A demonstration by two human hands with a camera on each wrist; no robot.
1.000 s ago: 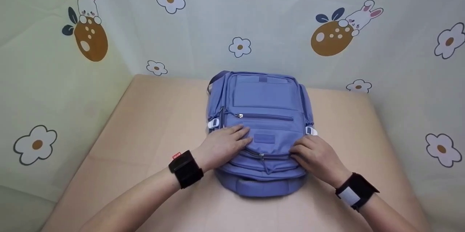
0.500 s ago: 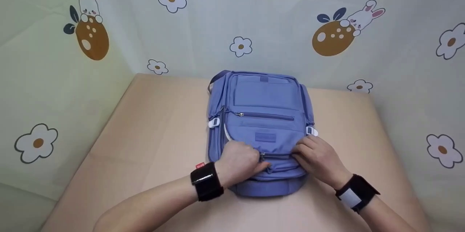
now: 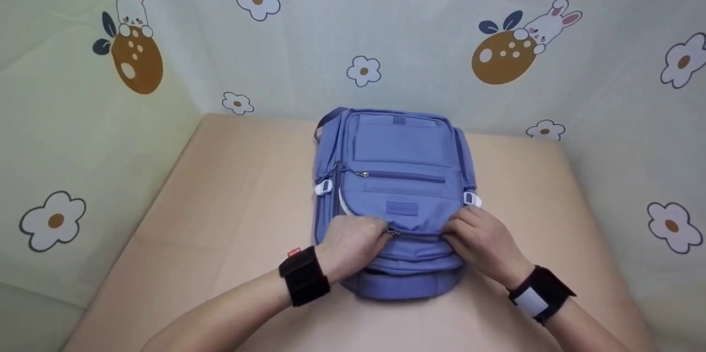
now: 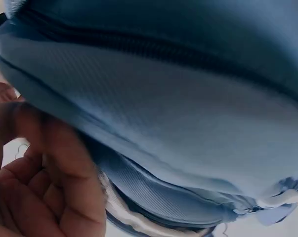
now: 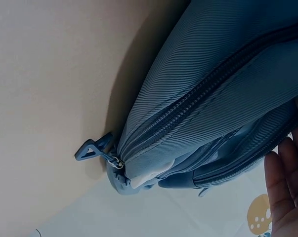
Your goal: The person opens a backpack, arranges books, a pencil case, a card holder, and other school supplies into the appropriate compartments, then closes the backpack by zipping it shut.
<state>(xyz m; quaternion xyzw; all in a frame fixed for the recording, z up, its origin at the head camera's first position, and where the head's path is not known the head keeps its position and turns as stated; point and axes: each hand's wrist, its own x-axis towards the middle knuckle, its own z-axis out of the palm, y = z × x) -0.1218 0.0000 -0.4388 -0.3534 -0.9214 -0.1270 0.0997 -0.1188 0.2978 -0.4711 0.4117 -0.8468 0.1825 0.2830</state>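
A blue backpack (image 3: 408, 142) lies on its back, its top handle (image 3: 400, 284) toward the person. My left hand (image 3: 353, 244) pinches the pull of the front pocket's zipper, with the metal slider (image 3: 394, 232) showing right at its fingertips. The pull itself is hidden in the fingers. Left of the slider the pocket is unzipped, and a pale lining edge (image 3: 345, 203) shows. My right hand (image 3: 480, 239) pinches the fabric at the right end of that same zipper. In the left wrist view, curled fingers (image 4: 64, 168) lie against the pocket's edge.
The backpack rests on a beige table (image 3: 237, 175). Behind it and at both sides hangs a pale curtain (image 3: 309, 26) printed with flowers and rabbits. White buckles (image 3: 472, 198) sit on the bag's sides, and a second short zipper (image 3: 405, 177) crosses its front.
My left hand has gone from lying flat on the bag's front to pinching the zipper pull, which hung loose before. The right hand stays at the zipper's right end.
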